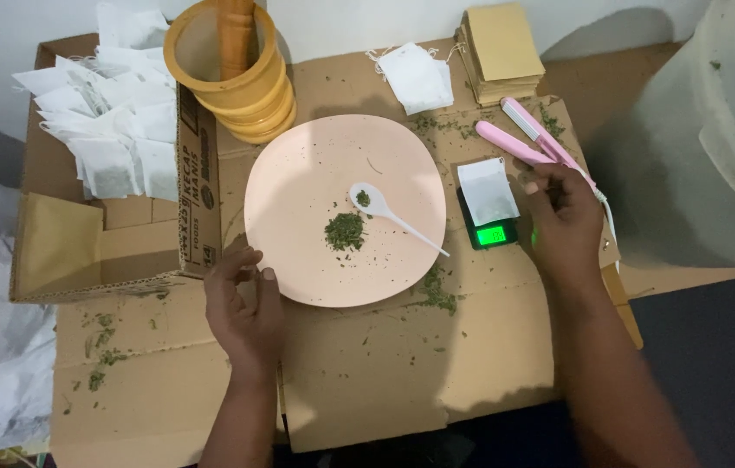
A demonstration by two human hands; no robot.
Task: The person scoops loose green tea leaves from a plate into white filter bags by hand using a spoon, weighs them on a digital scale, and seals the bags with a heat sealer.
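Under the left hand lies rough, matt brown cardboard, and just beyond its fingers a smooth, matt pink plastic plate. Beside the right hand sit a thin white paper sachet and a glossy pink plastic sealer.

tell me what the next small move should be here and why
Probably the right hand should lift the white bag off the small scale toward the pink sealer. The bag lies flat on the lit scale, the hand rests beside it, and the white spoon is set down on the pink plate.
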